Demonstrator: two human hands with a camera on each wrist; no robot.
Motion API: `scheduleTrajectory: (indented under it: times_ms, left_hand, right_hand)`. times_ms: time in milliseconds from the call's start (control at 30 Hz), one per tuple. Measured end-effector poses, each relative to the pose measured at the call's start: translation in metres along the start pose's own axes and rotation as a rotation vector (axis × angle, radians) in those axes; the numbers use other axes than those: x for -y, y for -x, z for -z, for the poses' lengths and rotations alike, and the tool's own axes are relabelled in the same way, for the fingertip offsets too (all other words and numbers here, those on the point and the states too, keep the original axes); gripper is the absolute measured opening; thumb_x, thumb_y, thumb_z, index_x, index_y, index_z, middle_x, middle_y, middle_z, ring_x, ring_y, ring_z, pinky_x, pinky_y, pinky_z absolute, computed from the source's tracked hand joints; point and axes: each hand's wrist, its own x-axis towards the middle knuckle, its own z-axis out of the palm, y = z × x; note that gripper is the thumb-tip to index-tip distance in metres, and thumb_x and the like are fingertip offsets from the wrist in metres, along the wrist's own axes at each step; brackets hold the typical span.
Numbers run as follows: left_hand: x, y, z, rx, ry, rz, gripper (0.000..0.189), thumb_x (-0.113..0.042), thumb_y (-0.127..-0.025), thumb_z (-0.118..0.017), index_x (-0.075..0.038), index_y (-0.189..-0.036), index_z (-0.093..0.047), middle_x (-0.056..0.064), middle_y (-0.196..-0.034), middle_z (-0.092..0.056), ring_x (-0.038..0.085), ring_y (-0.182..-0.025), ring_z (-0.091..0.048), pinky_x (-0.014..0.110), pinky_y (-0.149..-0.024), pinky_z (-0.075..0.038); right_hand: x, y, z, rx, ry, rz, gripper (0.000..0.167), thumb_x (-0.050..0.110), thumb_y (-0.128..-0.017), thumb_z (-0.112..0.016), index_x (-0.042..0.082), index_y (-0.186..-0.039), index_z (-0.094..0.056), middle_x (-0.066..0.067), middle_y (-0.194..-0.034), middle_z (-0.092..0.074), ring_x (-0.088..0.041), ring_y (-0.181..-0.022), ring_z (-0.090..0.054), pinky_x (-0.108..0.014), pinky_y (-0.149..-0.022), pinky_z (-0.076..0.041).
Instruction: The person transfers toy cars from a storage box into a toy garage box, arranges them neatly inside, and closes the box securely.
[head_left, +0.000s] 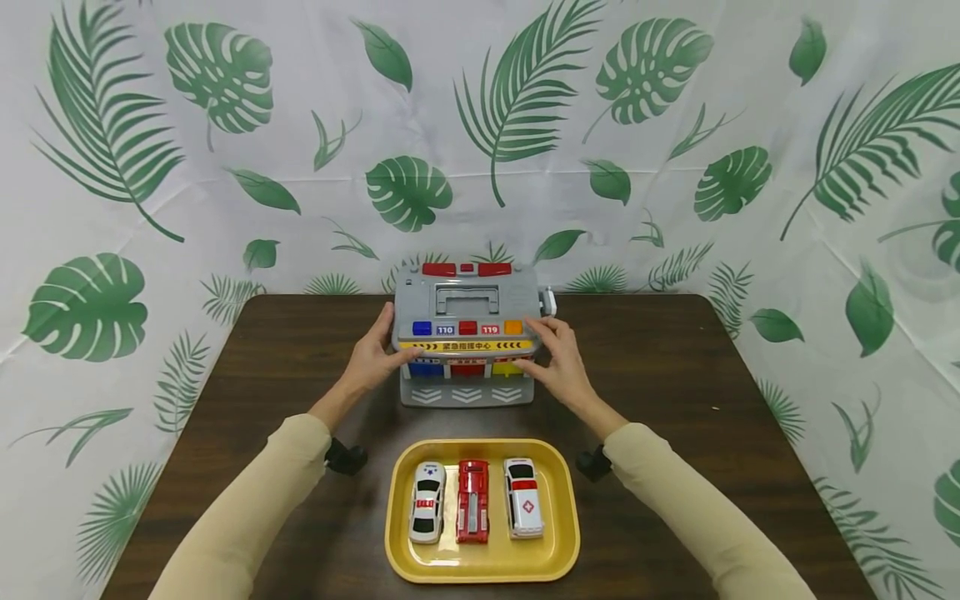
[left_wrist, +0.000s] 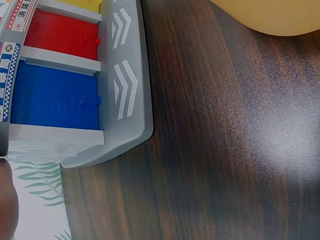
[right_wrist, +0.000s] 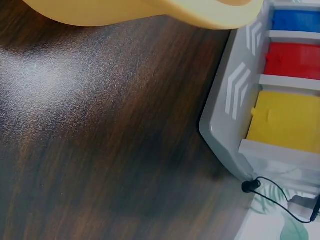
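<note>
A grey toy garage (head_left: 467,396) stands on the table, with red lights, a handle and coloured buttons on top. Its three doors are a blue door (left_wrist: 55,95), a red door (left_wrist: 62,34) and a yellow door (right_wrist: 285,120), all down. My left hand (head_left: 369,358) holds its left front corner, thumb along the yellow strip and fingers at the side. At the right front corner, my right hand (head_left: 564,360) grips the roof edge, a finger near the orange button (head_left: 513,327) and the thumb lower on the front. Only a bit of finger shows in the left wrist view.
In front of the garage, a yellow tray (head_left: 482,575) holds a white police car (head_left: 427,503), a red fire truck (head_left: 472,502) and a white ambulance (head_left: 524,498). A thin black cord (right_wrist: 272,199) hangs by the garage's right side. Behind the wooden table (head_left: 645,367) hangs a leaf-print cloth (head_left: 300,125).
</note>
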Motion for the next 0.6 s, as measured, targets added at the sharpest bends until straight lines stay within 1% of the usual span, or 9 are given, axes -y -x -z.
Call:
scheduleTrajectory:
  times_ms: [33, 67, 133, 267, 367, 467, 600]
  left_hand:
    - [0.005, -0.001, 0.0, -0.004, -0.006, -0.004, 0.093, -0.014, -0.086, -0.07, -0.004, -0.151, -0.004, 0.013, -0.158, -0.001, 0.032, -0.142, -0.017, 0.044, -0.113, -0.021]
    - [0.005, -0.001, 0.0, -0.005, -0.015, 0.001, 0.093, -0.014, -0.086, -0.07, -0.004, -0.151, -0.005, 0.013, -0.158, -0.001, 0.031, -0.142, -0.017, 0.044, -0.114, -0.021]
    - [-0.001, 0.001, 0.0, -0.004, -0.026, -0.001, 0.091, -0.012, -0.086, -0.069, 0.0, -0.15, -0.005, 0.016, -0.157, -0.002, 0.034, -0.142, -0.016, 0.045, -0.113, -0.021]
    - [0.001, 0.0, -0.001, -0.008, -0.045, 0.011, 0.09, -0.011, -0.086, -0.069, 0.0, -0.15, -0.006, 0.015, -0.157, -0.003, 0.031, -0.142, -0.016, 0.043, -0.114, -0.021]
    - [0.016, -0.005, -0.003, -0.016, -0.049, 0.004, 0.092, -0.016, -0.086, -0.07, -0.004, -0.151, -0.007, 0.01, -0.158, -0.003, 0.027, -0.143, -0.017, 0.04, -0.113, -0.023]
    - [0.016, -0.005, -0.003, -0.013, -0.04, 0.001, 0.091, -0.014, -0.086, -0.07, -0.003, -0.151, -0.007, 0.011, -0.158, -0.003, 0.029, -0.142, -0.018, 0.041, -0.113, -0.023]
    - [0.013, -0.005, -0.003, -0.009, -0.03, 0.004, 0.09, -0.012, -0.086, -0.069, 0.001, -0.15, -0.008, 0.014, -0.157, -0.004, 0.031, -0.142, -0.019, 0.043, -0.113, -0.024]
  right_hand:
    - [0.0, -0.001, -0.001, -0.001, 0.005, 0.006, 0.068, 0.014, -0.074, -0.08, 0.005, -0.134, -0.051, -0.02, -0.125, -0.044, -0.035, -0.114, -0.037, -0.053, -0.095, -0.033]
    - [0.0, -0.001, -0.001, -0.002, 0.01, 0.011, 0.068, 0.015, -0.074, -0.08, 0.005, -0.134, -0.051, -0.02, -0.125, -0.044, -0.035, -0.113, -0.038, -0.053, -0.095, -0.033]
    - [-0.001, -0.002, -0.003, 0.0, 0.013, 0.018, 0.068, 0.015, -0.074, -0.08, 0.004, -0.134, -0.052, -0.02, -0.125, -0.045, -0.035, -0.113, -0.038, -0.053, -0.094, -0.032]
    - [-0.002, -0.002, -0.004, 0.002, 0.018, 0.026, 0.068, 0.016, -0.074, -0.08, 0.005, -0.135, -0.051, -0.019, -0.125, -0.044, -0.035, -0.112, -0.038, -0.051, -0.093, -0.032]
    - [-0.003, -0.001, -0.004, -0.004, 0.017, 0.04, 0.067, 0.015, -0.074, -0.08, 0.005, -0.134, -0.052, -0.019, -0.126, -0.044, -0.035, -0.112, -0.038, -0.05, -0.092, -0.033]
    - [-0.005, -0.001, -0.005, -0.014, 0.02, 0.058, 0.068, 0.013, -0.073, -0.08, 0.004, -0.134, -0.052, -0.019, -0.126, -0.044, -0.035, -0.111, -0.039, -0.049, -0.091, -0.033]
    - [-0.006, -0.001, -0.006, -0.018, 0.024, 0.059, 0.067, 0.013, -0.073, -0.08, 0.005, -0.134, -0.052, -0.019, -0.126, -0.044, -0.035, -0.111, -0.039, -0.049, -0.091, -0.033]
